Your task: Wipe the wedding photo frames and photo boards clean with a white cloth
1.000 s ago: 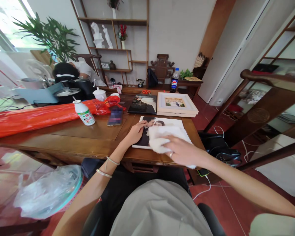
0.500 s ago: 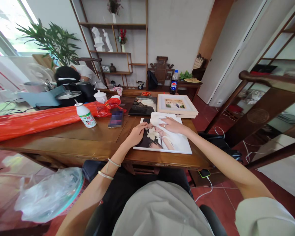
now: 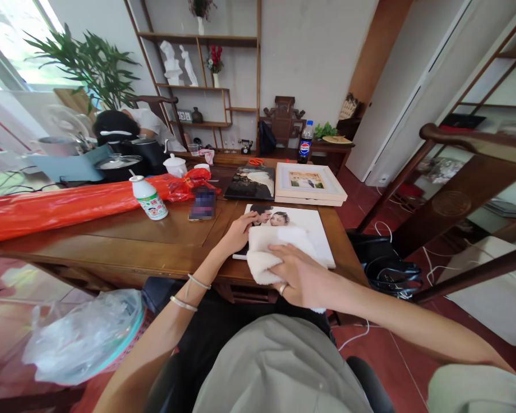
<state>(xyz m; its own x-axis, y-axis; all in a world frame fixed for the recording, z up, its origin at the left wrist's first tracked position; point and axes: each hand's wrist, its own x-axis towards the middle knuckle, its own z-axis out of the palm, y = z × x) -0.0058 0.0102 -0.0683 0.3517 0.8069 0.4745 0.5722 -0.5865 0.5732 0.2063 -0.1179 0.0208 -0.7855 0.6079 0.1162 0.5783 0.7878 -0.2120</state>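
A photo panel (image 3: 322,232) showing a couple lies flat by the table's front edge. At its upper left side rests my left hand (image 3: 239,229), fingers stretched out and touching the panel; its thumb is hard to see. My right hand (image 3: 298,275) is closed on a folded white towel (image 3: 262,258), which covers the panel's lower middle and hangs past its near edge. Beyond the panel are a dark photo panel (image 3: 250,182) and a white framed picture (image 3: 333,186).
On the wooden table (image 3: 112,246) are a phone (image 3: 202,205), a white bottle with a straw (image 3: 149,199), a long red wrapped bundle (image 3: 69,203), orange-handled scissors (image 3: 256,161) and a cola bottle (image 3: 305,142). A basket with plastic bags (image 3: 86,332) stands lower left. Another person (image 3: 148,123) is at the far left.
My right hand has drawn the towel from the panel's upper part toward me, down to the near edge. The couple's faces are uncovered. My left hand stays in place.
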